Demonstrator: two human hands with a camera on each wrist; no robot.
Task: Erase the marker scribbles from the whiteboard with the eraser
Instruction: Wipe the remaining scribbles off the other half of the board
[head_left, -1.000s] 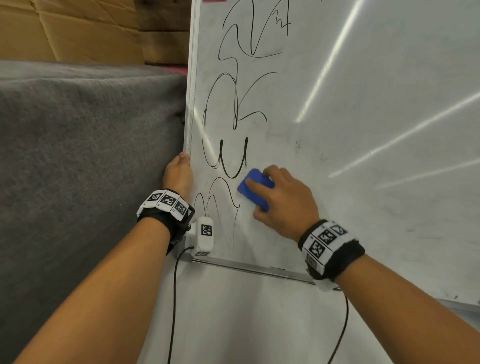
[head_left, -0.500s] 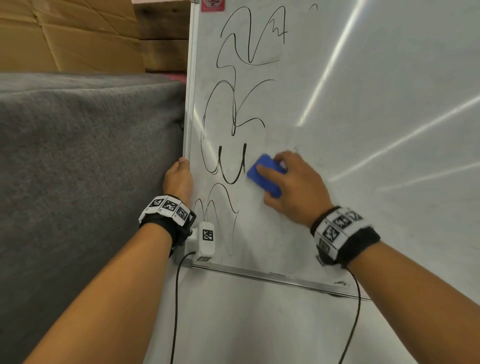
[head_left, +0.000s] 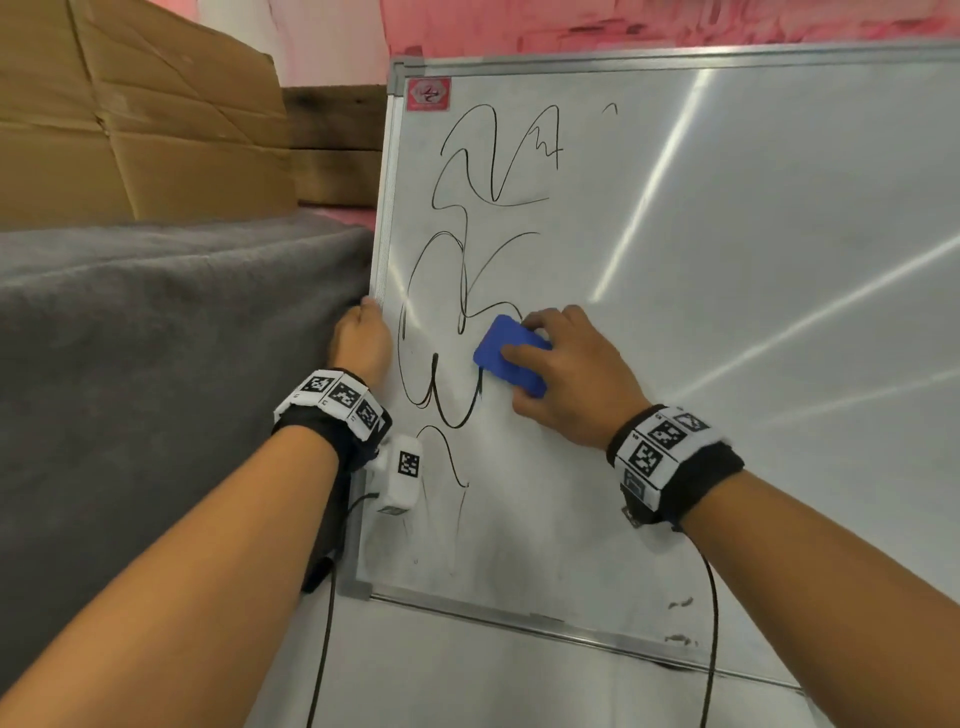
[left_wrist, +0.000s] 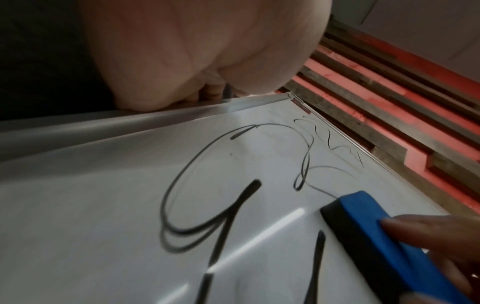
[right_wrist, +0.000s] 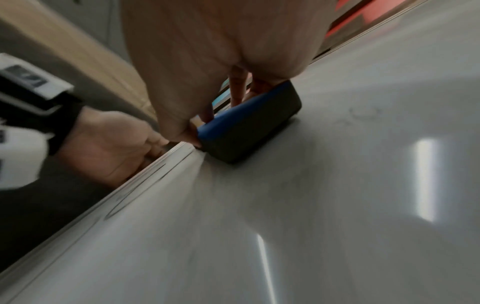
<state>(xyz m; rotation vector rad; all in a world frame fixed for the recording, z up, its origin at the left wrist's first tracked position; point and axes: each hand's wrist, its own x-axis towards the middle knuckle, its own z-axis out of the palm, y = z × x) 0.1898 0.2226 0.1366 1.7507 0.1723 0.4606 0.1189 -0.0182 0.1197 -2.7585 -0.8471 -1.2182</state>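
Note:
The whiteboard (head_left: 727, 312) leans upright, with black marker scribbles (head_left: 467, 234) running down its left side. My right hand (head_left: 566, 369) grips the blue eraser (head_left: 506, 353) and presses its dark felt against the board, just right of the U-shaped loop. In the right wrist view the eraser (right_wrist: 246, 125) lies flat on the board under my fingers. In the left wrist view the eraser (left_wrist: 376, 236) sits beside thick strokes (left_wrist: 226, 216). My left hand (head_left: 361, 340) holds the board's left frame edge, fingers curled behind it.
A grey blanket (head_left: 156, 364) covers a surface left of the board. Cardboard (head_left: 130, 114) stands behind it, and a pink wall (head_left: 623, 21) is above. The board's bottom rail (head_left: 519, 621) sits on a white surface. Cables hang from both wrists.
My right hand has slid the eraser up the board, wiping off the right stroke of the U-shaped loop. The head view has tilted up, showing the board's top edge. My left hand keeps its hold.

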